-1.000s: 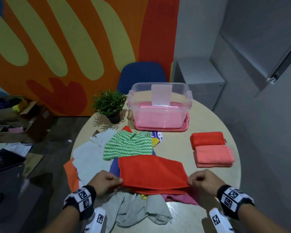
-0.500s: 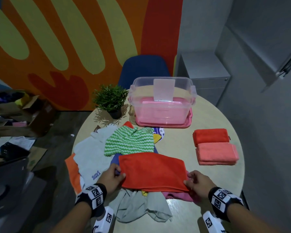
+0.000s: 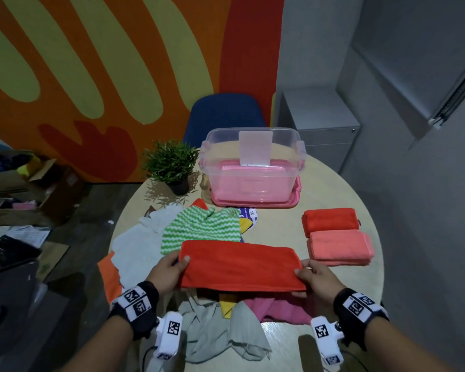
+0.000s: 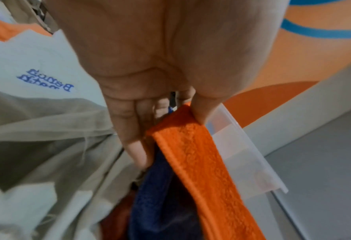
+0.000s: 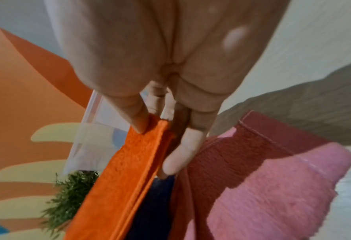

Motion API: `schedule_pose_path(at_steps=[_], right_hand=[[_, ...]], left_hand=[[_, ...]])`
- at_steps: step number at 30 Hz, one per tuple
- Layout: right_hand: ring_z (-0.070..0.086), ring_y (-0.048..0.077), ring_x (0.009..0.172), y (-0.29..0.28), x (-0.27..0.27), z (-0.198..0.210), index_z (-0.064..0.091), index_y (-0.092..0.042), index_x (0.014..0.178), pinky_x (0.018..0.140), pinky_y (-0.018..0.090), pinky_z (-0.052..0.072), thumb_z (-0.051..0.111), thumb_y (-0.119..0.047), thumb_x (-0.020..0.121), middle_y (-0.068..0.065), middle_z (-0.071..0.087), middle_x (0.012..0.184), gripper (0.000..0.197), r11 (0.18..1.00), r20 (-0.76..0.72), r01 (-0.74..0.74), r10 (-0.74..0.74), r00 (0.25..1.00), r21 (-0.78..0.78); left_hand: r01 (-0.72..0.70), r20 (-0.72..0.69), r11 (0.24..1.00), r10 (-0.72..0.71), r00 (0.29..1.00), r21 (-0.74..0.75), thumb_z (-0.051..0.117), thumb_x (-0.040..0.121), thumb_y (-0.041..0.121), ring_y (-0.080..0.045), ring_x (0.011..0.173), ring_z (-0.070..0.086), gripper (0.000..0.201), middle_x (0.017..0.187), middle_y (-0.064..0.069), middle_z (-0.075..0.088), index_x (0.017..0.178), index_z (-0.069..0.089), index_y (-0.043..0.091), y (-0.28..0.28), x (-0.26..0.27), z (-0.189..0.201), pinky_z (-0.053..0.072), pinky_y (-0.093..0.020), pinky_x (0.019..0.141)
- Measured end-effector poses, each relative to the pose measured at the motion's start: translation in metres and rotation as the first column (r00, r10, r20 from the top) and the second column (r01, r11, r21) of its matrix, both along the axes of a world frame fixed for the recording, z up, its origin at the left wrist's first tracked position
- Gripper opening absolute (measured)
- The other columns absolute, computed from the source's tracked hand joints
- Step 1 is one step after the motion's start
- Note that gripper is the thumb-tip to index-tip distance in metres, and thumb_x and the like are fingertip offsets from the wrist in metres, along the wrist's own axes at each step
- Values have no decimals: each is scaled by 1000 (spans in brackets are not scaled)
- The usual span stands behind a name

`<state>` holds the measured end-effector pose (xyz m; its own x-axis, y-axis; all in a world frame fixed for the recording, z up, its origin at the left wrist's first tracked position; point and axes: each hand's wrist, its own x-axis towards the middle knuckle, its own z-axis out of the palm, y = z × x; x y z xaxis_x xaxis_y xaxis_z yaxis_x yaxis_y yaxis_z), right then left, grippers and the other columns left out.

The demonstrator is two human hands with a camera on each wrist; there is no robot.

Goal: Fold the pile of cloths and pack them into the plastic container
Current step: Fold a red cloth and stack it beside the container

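A folded orange-red cloth (image 3: 239, 264) is held flat just above the pile of loose cloths (image 3: 199, 232) at the near middle of the round table (image 3: 285, 232). My left hand (image 3: 169, 269) pinches its left end, thumb on top, and my right hand (image 3: 313, 277) pinches its right end. The left wrist view shows the orange cloth (image 4: 201, 162) caught between thumb and fingers; in the right wrist view the cloth (image 5: 129, 170) is pinched the same way. The clear plastic container (image 3: 253, 167) stands on its pink lid at the table's far side.
Two folded cloths, red (image 3: 329, 221) and salmon (image 3: 340, 247), lie at the right of the table. A small potted plant (image 3: 171, 165) stands left of the container, a blue chair (image 3: 223, 114) behind it. Boxes and clutter (image 3: 24, 189) fill the floor at left.
Both hands have lifted the orange-red cloth off the pile and brought its near edge up, so it now shows as a narrower folded band.
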<state>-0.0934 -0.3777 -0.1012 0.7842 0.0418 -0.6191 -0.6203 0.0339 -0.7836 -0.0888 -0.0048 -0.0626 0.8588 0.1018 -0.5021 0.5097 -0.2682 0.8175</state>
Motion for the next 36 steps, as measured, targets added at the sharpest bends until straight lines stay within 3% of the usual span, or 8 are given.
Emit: schedule_pose_path(at_steps=[6, 12, 17, 23, 25, 27, 33, 36], right_hand=[[72, 38, 79, 4, -6, 4, 48, -3, 118, 52, 33, 58, 57, -6, 98, 25, 71, 99, 22, 998, -68, -1, 5, 998, 57], [67, 27, 59, 4, -18, 0, 49, -4, 118, 85, 58, 56, 55, 7, 95, 22, 68, 93, 26, 998, -67, -44, 48, 997, 52], [65, 25, 55, 3, -22, 7, 53, -2, 118, 68, 42, 57, 57, 5, 95, 18, 71, 83, 24, 999, -70, -35, 37, 997, 29], [56, 22, 48, 5, -25, 1, 55, 7, 113, 79, 53, 52, 58, 0, 96, 13, 65, 69, 19, 998, -105, -14, 20, 994, 59], [55, 24, 50, 2, -27, -2, 56, 5, 111, 76, 57, 54, 61, 0, 94, 17, 66, 74, 18, 999, -108, -31, 35, 994, 39], [58, 25, 52, -2, -27, 0, 55, 4, 110, 65, 46, 58, 66, 0, 91, 21, 71, 82, 22, 996, -80, -83, 80, 994, -28], [65, 26, 54, -2, -28, 1, 52, 0, 111, 54, 33, 55, 72, -1, 86, 21, 72, 86, 32, 972, -75, -189, 179, 981, -140], [68, 16, 62, 1, -26, 3, 57, -14, 103, 60, 26, 51, 72, -14, 87, 4, 73, 80, 22, 795, -74, -378, 392, 917, -475]], left_hand=[[-72, -151, 994, 60, 987, -78, 60, 97, 29, -36, 91, 71, 23, 108, -17, 68, 108, 54, 10, -7, -5, 12, 60, -41, 63], [21, -220, 999, -14, 975, 29, 71, 89, 8, -30, 79, 72, 16, 94, -16, 73, 103, 66, 2, 2, -17, -1, 58, -32, 60], [-74, -108, 994, 65, 992, -82, 71, 89, 16, -22, 50, 53, 29, 64, -15, 59, 72, 52, 4, 3, -26, 1, 47, -27, 49], [-152, 2, 981, 153, 988, -124, 70, 89, 14, -24, 54, 60, 28, 66, -16, 63, 75, 48, 4, 0, -33, 4, 47, -26, 46], [-115, -27, 992, 113, 993, -59, 68, 91, 14, -25, 56, 63, 21, 68, -17, 67, 86, 55, -2, 4, -35, 1, 47, -27, 46], [-50, -47, 997, 53, 998, 51, 67, 93, 17, -24, 54, 64, 23, 65, -16, 68, 93, 60, -5, 9, -36, -5, 47, -28, 48], [162, -147, 936, -121, 982, 312, 52, 100, 29, -30, 66, 69, 29, 69, -14, 72, 85, 62, 7, 18, -38, -20, 55, -38, 69], [231, -91, 796, -217, 972, 560, 48, 102, 25, -25, 85, 64, 24, 86, -6, 70, 86, 62, 14, 11, -35, -13, 46, -31, 74]])
